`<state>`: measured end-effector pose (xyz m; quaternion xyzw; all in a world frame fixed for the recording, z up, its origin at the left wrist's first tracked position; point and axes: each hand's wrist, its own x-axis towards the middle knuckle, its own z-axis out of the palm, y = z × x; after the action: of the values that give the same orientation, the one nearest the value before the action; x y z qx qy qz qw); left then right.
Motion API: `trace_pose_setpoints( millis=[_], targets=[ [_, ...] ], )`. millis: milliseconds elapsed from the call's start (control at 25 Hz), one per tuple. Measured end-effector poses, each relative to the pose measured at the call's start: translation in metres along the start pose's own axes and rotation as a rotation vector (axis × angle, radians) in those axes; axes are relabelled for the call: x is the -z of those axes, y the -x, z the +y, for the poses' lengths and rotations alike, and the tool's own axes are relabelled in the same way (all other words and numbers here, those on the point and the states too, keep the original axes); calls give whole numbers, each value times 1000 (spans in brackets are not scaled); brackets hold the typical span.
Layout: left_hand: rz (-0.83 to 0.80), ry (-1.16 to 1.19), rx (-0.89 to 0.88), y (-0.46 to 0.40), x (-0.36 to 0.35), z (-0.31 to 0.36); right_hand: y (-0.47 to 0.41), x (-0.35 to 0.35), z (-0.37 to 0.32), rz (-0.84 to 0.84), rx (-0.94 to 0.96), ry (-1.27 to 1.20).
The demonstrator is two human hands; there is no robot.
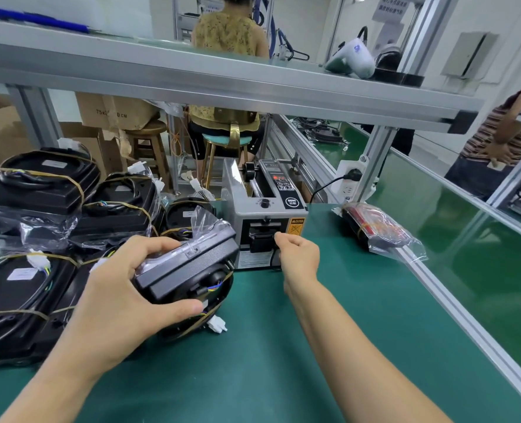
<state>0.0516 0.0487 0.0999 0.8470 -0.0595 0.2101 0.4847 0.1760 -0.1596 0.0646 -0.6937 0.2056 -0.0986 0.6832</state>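
Note:
My left hand (121, 297) grips a black plastic unit (192, 270) in a clear bag, tilted above the green mat; its wires and white connector (217, 325) hang below. My right hand (298, 254) is at the outlet of the grey tape dispenser machine (262, 209), with thumb and forefinger pinched together. Whether a strip of tape is between them cannot be told.
Several black units bound with rubber bands (39, 209) are piled at the left. A bagged item (378, 230) lies at the right by the aluminium rail (454, 303). A shelf beam (222, 87) crosses overhead. One person sits on a stool beyond, another stands at right.

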Motion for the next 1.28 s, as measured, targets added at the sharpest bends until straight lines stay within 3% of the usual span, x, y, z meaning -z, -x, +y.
trace_pose_setpoints(
  millis=[120,440,600,840,1280],
  targets=[
    [-17,-30,10,1,1,2,-5,-6,0,35,37,13],
    [-29,16,-15,6,-2,4,-11,-24,-7,84,-166,-79],
    [-18,37,-21,10,-6,10,10,-10,-22,-58,-272,-158],
    [81,4,-74,10,-22,16,100,22,-51,-682,117,-190],
    [108,12,-71,11,-25,22,102,12,-46,-617,254,-1]
  ],
)
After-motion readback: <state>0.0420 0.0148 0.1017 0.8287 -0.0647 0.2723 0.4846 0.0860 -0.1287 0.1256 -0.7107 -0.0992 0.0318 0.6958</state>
